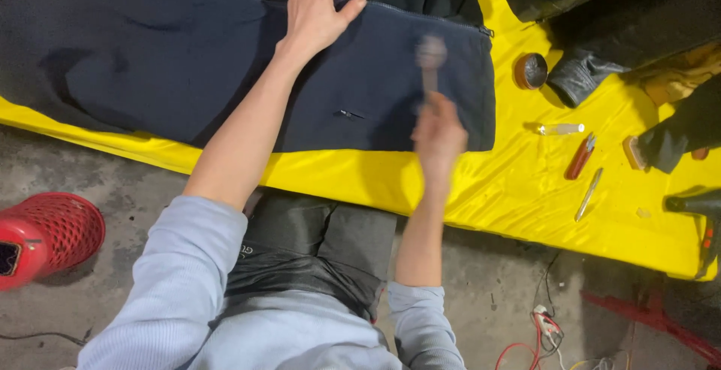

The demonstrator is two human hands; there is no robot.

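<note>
Yellow sheet: a shiny yellow cloth [466,190] lies spread on the floor, and all the things rest on it, likely to keep them off the dirt.
Dark jacket: a big dark blue jacket [173,54] lies flat on the yellow cloth, with its zip edge along the top.
Left hand: the left hand [315,13] presses on the zip edge, fingers curled down on the cloth, so the jacket seems to be kept flat.
Right hand: the right hand [438,135] is closed around the handle of a small brush [431,56]. The brush is over the jacket's right end and looks blurry.
Little things: a round tin [530,70], a small clear bottle [562,129], a red tool [580,158] and a thin metal stick [589,193] lie near the right hand, easy to grab.
Floor: grey, rough concrete [113,182], with a red stool [45,238] at the left and loose wires [544,332] at the bottom right.
</note>
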